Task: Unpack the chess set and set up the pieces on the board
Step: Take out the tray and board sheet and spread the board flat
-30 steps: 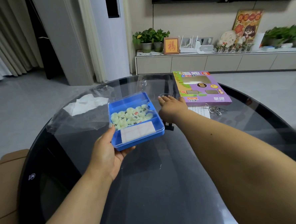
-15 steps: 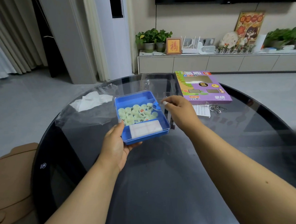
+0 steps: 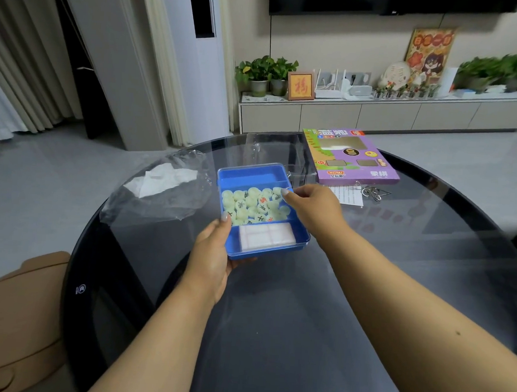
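A blue plastic box (image 3: pixel 252 172) is held just above the dark glass table (image 3: pixel 273 333). Its middle compartment holds several pale round chess pieces (image 3: pixel 250 204) with black and red characters. A white folded packet (image 3: pixel 266 240) lies in the near compartment, and the far one looks empty. My left hand (image 3: pixel 214 259) grips the box from below at its near left corner, thumb on the rim. My right hand (image 3: pixel 313 211) curls round the box's right edge, thumb tip over the rim beside the pieces.
A purple game carton (image 3: pixel 353 159) lies at the far right of the table, with a paper leaflet (image 3: pixel 348 196) and a metal wire puzzle (image 3: pixel 372 192) in front of it. A crumpled clear bag (image 3: pixel 160 196) lies left. A brown chair (image 3: pixel 16 317) stands near left.
My right hand pulled back from the table beyond the box and took hold of the box's right edge. The box shifted slightly toward me in my left hand.
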The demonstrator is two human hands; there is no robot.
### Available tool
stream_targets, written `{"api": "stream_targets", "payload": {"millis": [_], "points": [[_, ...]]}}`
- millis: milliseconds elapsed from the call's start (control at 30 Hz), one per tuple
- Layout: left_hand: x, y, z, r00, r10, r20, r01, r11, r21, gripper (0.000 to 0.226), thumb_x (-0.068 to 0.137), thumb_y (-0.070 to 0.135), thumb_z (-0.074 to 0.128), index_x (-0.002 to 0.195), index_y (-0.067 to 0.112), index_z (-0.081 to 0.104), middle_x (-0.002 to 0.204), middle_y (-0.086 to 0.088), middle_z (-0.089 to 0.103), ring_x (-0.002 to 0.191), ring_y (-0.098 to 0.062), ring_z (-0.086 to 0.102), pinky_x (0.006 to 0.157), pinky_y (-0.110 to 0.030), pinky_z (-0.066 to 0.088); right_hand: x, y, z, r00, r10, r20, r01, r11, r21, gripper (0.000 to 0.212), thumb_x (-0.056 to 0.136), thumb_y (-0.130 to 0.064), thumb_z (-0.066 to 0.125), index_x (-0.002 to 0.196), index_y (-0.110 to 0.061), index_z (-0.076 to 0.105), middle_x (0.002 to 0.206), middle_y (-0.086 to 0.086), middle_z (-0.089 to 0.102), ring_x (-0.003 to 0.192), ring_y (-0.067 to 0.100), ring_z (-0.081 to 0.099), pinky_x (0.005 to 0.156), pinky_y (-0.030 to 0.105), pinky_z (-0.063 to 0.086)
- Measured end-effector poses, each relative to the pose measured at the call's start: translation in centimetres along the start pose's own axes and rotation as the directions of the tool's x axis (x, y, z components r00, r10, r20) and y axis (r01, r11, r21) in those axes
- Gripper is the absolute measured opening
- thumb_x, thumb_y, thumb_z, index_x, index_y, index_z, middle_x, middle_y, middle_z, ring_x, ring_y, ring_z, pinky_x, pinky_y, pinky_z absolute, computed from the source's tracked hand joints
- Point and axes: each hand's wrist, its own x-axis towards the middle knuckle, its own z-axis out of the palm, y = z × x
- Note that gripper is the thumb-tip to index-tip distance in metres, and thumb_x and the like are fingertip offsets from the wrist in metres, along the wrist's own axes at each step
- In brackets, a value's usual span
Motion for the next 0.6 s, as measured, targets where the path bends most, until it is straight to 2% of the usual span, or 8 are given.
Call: {"api": "stream_targets", "payload": {"millis": [100, 167, 267, 300, 367, 467, 600], "points": [[-0.1, 0.0, 0.2, 1.0, 0.002, 0.01, -0.002, 1.0, 0.013, 0.025, 0.102, 0.026, 0.039, 0.103, 0.021, 0.064, 0.088, 0.004, 0.075, 0.079, -0.012, 0.071, 0.075, -0.038, 0.055, 0.0, 0.0, -0.2, 1.0, 0.011, -0.019, -0.012, 0.998, -0.066, 0.031, 0.088, -0.042, 0.059, 0.086, -0.013, 0.07, 0.089, 0.005, 0.07, 0.082, 0.021, 0.063, 0.067, 0.034, 0.049], [-0.2, -0.1, 0.2, 1.0, 0.005, 0.01, -0.005, 1.0, 0.03, 0.026, 0.102, 0.027, 0.039, 0.102, 0.021, 0.064, 0.088, 0.005, 0.075, 0.081, -0.013, 0.071, 0.078, -0.038, 0.054, 0.0, 0.0, -0.4, 1.0, 0.016, -0.023, -0.019, 0.995, -0.102, 0.036, 0.089, -0.039, 0.058, 0.086, -0.006, 0.071, 0.084, 0.011, 0.069, 0.073, 0.022, 0.059, 0.057, 0.032, 0.044], [-0.4, -0.2, 0.2, 1.0, 0.017, 0.014, -0.018, 0.998, 0.065, 0.027, 0.102, 0.027, 0.039, 0.102, 0.02, 0.066, 0.095, 0.002, 0.075, 0.089, -0.015, 0.071, 0.08, -0.037, 0.055, -0.2, 0.0, -0.5, 1.0, -0.004, -0.001, 0.003, 0.971, -0.24, 0.037, 0.092, -0.033, 0.053, 0.071, -0.004, 0.061, 0.061, 0.008, 0.053, 0.06, 0.023, 0.046, 0.046, 0.027, 0.028], [-0.4, -0.2, 0.2, 1.0, 0.021, 0.013, -0.022, 0.997, 0.079, 0.027, 0.102, 0.027, 0.04, 0.102, 0.02, 0.066, 0.098, 0.002, 0.075, 0.091, -0.015, 0.071, 0.082, -0.036, 0.055, -0.3, 0.0, -0.5, 1.0, -0.002, 0.018, 0.007, 0.952, -0.306, 0.036, 0.094, -0.031, 0.051, 0.07, -0.005, 0.056, 0.058, 0.006, 0.047, 0.061, 0.025, 0.044, 0.046, 0.027, 0.026], [-0.3, -0.2, 0.3, 1.0, 0.023, 0.009, -0.024, 0.994, 0.106, 0.027, 0.102, 0.027, 0.04, 0.104, 0.019, 0.067, 0.103, 0.0, 0.074, 0.097, -0.016, 0.069, 0.091, -0.04, 0.052, -0.5, -0.1, -0.6, 0.995, 0.02, 0.097, 0.026, 0.892, -0.451, 0.026, 0.097, -0.023, 0.047, 0.083, -0.005, 0.059, 0.071, 0.006, 0.052, 0.072, 0.027, 0.049, 0.052, 0.025, 0.034], [-0.2, -0.5, 0.2, 0.999, 0.032, 0.017, -0.034, 0.988, 0.152, 0.028, 0.102, 0.027, 0.042, 0.105, 0.019, 0.068, 0.106, 0.001, 0.073, 0.103, -0.018, 0.068, 0.099, -0.047, 0.048, -0.8, -0.7, -0.7, 0.981, 0.076, 0.179, 0.046, 0.803, -0.595, 0.019, 0.096, -0.013, 0.049, 0.109, -0.002, 0.057, 0.106, 0.011, 0.06, 0.091, 0.028, 0.055, 0.071, 0.028, 0.042], [-0.1, -0.6, 0.3, 0.999, 0.043, 0.03, -0.048, 0.981, 0.186, 0.028, 0.102, 0.027, 0.042, 0.105, 0.02, 0.069, 0.106, 0.002, 0.073, 0.103, -0.018, 0.067, 0.099, -0.049, 0.048, -1.2, -1.2, -0.5, 0.969, 0.093, 0.229, 0.097, 0.707, -0.7, 0.022, 0.093, -0.008, 0.049, 0.113, -0.003, 0.056, 0.114, 0.011, 0.06, 0.101, 0.028, 0.059, 0.072, 0.028, 0.043]]}}
